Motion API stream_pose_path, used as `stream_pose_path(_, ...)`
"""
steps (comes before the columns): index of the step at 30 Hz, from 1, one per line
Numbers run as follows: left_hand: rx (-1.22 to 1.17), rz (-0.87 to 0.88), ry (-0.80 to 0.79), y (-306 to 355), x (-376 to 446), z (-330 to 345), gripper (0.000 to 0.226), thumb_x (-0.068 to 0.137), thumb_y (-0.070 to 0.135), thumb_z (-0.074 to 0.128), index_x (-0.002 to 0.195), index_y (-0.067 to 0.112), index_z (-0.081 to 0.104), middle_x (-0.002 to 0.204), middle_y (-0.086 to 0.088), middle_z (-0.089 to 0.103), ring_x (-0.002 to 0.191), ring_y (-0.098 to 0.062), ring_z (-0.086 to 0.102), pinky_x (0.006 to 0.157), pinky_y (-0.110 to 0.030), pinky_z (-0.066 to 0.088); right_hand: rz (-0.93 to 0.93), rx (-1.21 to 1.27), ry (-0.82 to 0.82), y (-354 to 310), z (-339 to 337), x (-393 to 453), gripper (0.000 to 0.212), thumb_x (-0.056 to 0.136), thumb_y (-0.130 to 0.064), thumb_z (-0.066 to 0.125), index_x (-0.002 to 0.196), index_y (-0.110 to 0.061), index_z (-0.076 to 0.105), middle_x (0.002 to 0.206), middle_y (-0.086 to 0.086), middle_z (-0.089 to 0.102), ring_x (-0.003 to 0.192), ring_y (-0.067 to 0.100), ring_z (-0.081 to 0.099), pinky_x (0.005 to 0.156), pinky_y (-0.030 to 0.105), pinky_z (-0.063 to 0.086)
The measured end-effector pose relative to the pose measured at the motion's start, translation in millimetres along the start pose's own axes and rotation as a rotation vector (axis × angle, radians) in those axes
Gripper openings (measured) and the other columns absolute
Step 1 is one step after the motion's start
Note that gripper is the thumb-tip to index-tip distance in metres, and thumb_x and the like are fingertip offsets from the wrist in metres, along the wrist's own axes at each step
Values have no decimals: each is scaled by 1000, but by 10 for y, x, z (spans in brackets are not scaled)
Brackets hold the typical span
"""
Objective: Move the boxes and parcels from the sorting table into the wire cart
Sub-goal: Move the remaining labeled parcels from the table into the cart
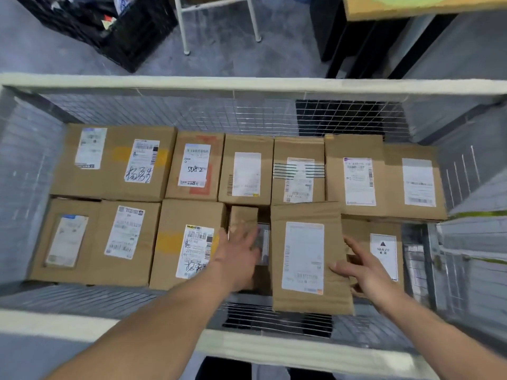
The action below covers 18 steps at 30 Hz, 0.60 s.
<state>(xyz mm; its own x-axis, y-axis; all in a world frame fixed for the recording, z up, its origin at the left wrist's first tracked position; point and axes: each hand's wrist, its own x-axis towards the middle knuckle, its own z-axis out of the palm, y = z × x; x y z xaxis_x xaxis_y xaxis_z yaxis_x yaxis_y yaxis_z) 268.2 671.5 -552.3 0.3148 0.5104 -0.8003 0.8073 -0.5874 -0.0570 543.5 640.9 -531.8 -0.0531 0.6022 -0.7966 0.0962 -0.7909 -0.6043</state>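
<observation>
Reaching into the wire cart (247, 85), my left hand (238, 249) spread flat on a small box (242, 215), my right hand (359, 270) curled round a flat parcel's (304, 259) edge, labelled boxes packed around.

You stand in parcel sorting depot or warehouse. Below you, wire cart (247, 86) with white frame, packed with cardboard boxes (112, 163), each with printed shipping label (194, 165) and barcode; one label (384, 256) reads HEAVY. Bare grey concrete floor (41, 53), black plastic crate (109, 26) behind cart.
</observation>
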Motion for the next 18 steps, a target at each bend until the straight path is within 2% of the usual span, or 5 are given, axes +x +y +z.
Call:
stream_pose_path(3, 44, -18, -50, -74, 163, 165, 73, 95, 33, 59, 158, 19, 25, 168, -14, -10, 151, -45, -12, 113, -72, 16, 13, -5, 4, 155, 41, 129, 90, 60, -22, 80, 143, -39, 49, 121, 9, 68, 92, 22, 72, 55, 24, 54)
stream_pose_path(11, 46, -10, -83, -130, 208, 353, 93, 90, 24, 65, 161, 25, 5, 167, -12, -16, 152, -42, -15, 115, -71, 8, 17, -62, -5, 295, 131, 260, 91, 59, -26, 80, 143, -43, 48, 119, 5, 59, 88, 14, 68, 58, 19, 53)
stream_pose_path(14, 76, -7, -74, -165, 195, 385, 93, 92, 25, 62, 161, 25, 0, 167, -11, -16, 152, -43, -14, 116, -70, 7, 64, -64, -4, 337, 128, 329, 90, 68, -19, 85, 145, -43, 46, 118, 7, 62, 85, 17, 69, 60, 24, 54)
stream_pose_path(16, 85, 1, -64, -205, 173, 412, 93, 93, 26, 61, 161, 26, -2, 167, -10, -16, 152, -42, -14, 116, -70, 7, 93, -76, -7, 388, 137, 397, 86, 74, -16, 85, 146, -43, 46, 115, 6, 62, 90, 19, 68, 62, 29, 56)
stream_pose_path(18, 53, 8, -44, -256, 141, 465, 91, 93, 24, 59, 161, 25, -1, 167, -9, -16, 152, -42, -13, 116, -69, 8, 113, -127, -11, 418, 182, 473, 84, 73, -24, 84, 144, -47, 44, 120, 5, 62, 102, 22, 68, 71, 36, 59)
